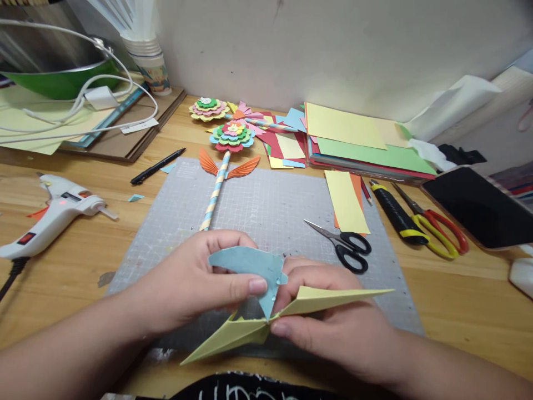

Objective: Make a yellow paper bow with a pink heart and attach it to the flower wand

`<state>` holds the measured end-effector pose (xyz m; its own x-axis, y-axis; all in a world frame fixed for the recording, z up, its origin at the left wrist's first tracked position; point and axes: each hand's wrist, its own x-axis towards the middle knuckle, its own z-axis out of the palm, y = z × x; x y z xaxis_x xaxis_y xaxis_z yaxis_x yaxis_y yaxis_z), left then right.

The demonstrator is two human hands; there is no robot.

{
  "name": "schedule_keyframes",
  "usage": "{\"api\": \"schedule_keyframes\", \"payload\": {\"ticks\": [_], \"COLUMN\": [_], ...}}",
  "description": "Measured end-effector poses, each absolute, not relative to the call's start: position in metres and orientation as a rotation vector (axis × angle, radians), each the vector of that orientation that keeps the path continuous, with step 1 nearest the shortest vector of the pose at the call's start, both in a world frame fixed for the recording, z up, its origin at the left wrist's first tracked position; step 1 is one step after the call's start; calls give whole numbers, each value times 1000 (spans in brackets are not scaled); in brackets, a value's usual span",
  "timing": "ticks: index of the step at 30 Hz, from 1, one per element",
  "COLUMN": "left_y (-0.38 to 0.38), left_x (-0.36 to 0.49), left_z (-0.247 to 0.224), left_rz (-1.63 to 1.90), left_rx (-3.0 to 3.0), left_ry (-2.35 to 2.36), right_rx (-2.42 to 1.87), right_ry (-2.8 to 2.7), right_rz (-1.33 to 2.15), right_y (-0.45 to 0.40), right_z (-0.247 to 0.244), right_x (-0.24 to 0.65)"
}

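Observation:
My left hand (216, 283) pinches a light blue paper cutout (250, 266), thumb on its face and fingers behind. The cutout has a curved arm to the left and a point at its lower end. My right hand (333, 311) grips a folded yellow paper piece (325, 301) by its middle, the thumb in front. Its two pointed, creased wings spread left and right. Where the blue point meets the yellow centre they appear to touch; whether they are joined I cannot tell. Fingers behind both papers are partly hidden.
A grey cutting mat (275, 205) lies beneath, with black-handled scissors (350, 247), yellow strips (347, 200) and a paper flower (231, 137) on a striped stem. A glue gun (58, 211) lies left. A cutter (397, 211), red-yellow scissors (445, 230) and a phone (478, 205) lie right.

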<state>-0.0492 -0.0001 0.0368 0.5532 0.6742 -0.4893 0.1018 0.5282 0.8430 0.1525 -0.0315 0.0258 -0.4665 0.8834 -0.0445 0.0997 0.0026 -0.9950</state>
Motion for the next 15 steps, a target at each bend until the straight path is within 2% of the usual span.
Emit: {"api": "schedule_keyframes", "payload": {"ticks": [5, 15], "left_y": [1, 7], "left_x": [-48, -52], "left_z": [37, 38], "left_rz": [446, 802], "left_rx": [1067, 1547], "left_ry": [996, 1226], "right_rx": [-973, -883], "right_ry": [-1660, -1656], "right_rz": [1447, 1350], "right_y": [-33, -32], "right_z": [26, 27], "right_x": [153, 158]}}
